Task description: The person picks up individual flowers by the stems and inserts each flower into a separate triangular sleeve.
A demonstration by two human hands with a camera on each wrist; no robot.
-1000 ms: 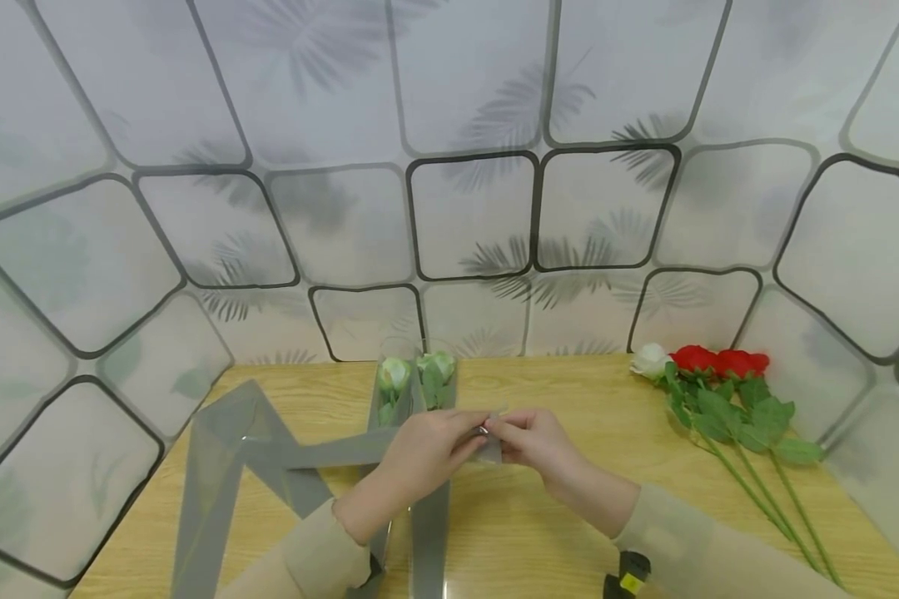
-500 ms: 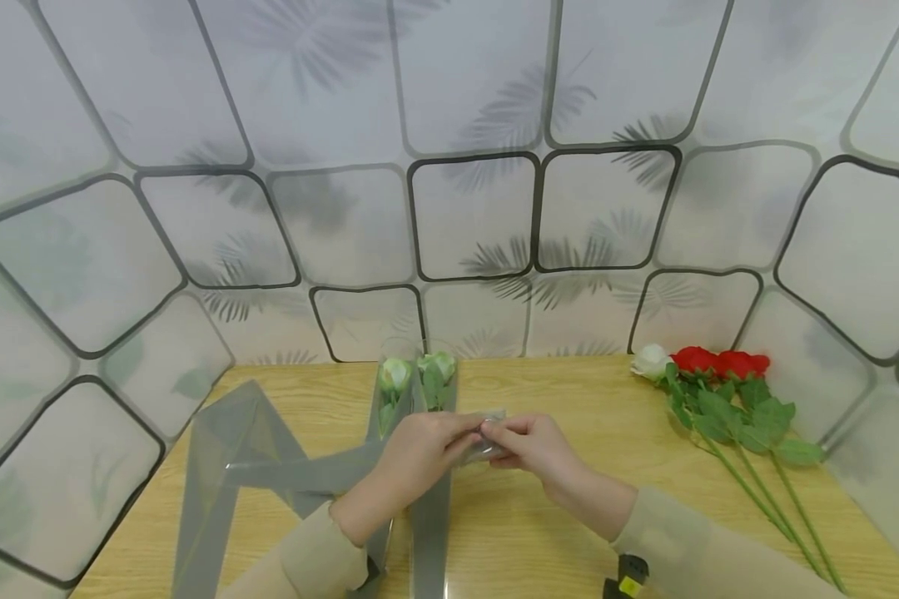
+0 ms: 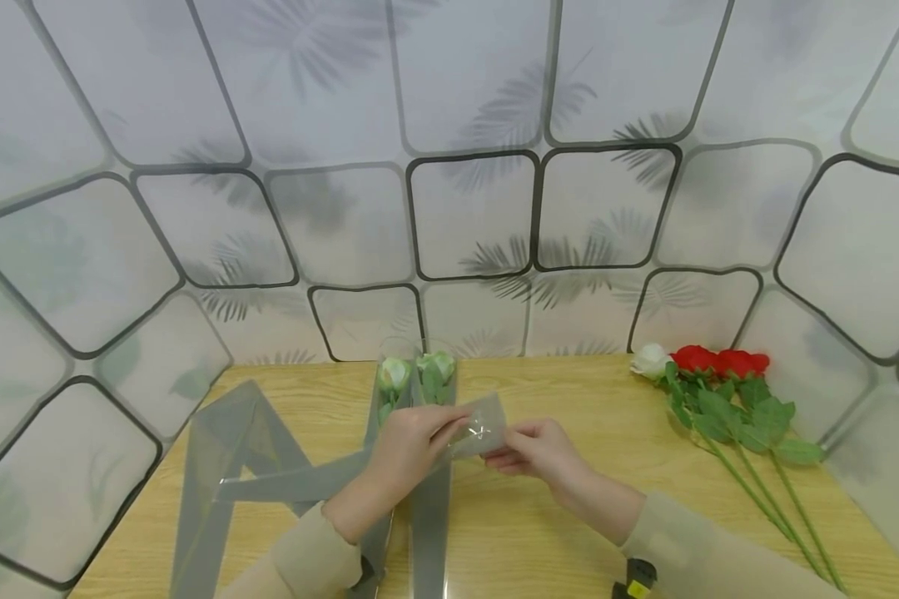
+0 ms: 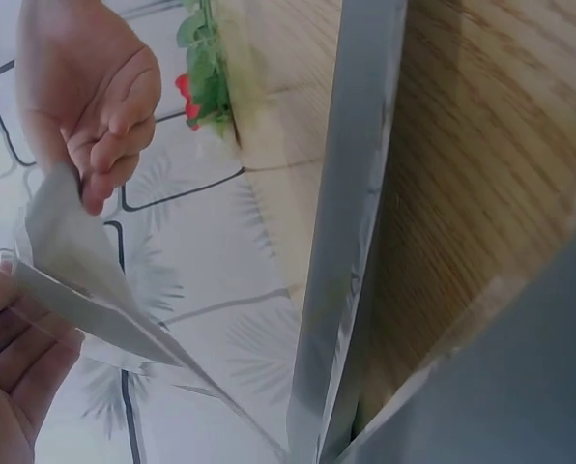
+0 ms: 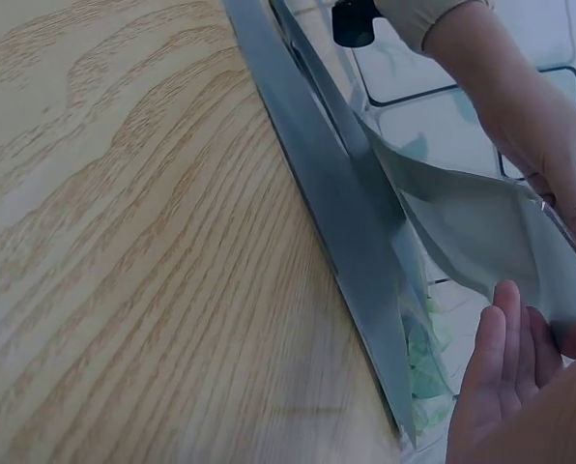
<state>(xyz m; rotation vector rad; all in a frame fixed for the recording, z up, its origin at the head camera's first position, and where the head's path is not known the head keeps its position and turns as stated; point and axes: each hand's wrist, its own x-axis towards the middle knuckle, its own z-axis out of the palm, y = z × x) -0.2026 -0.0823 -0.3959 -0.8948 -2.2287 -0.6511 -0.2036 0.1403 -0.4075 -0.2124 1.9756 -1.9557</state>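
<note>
My left hand (image 3: 412, 445) pinches a grey see-through flower sleeve (image 3: 292, 484) close to its wide right end. The thumb and finger of my right hand (image 3: 543, 456) hold the end corner of that sleeve. In the left wrist view the sleeve (image 4: 71, 237) spans both hands, its layers slightly apart at the end. In the right wrist view the flat of the sleeve (image 5: 481, 227) hangs between the right fingertips and my left hand (image 5: 530, 126). Beneath my left forearm, two white-green roses (image 3: 394, 376) lie in grey sleeves (image 3: 429, 532), partly hidden.
Another grey sleeve (image 3: 208, 474), with a thin stem-like line inside, lies at the left of the wooden table (image 3: 569, 532). To the right are loose roses, one white (image 3: 650, 362) and the others red (image 3: 742, 363). A patterned curtain (image 3: 472, 216) encloses the back and sides.
The crumpled sleeve end between the fingers has spread out flat. My right hand has shifted slightly right, my left slightly left, and the sleeve's far tip has dropped a little to the left.
</note>
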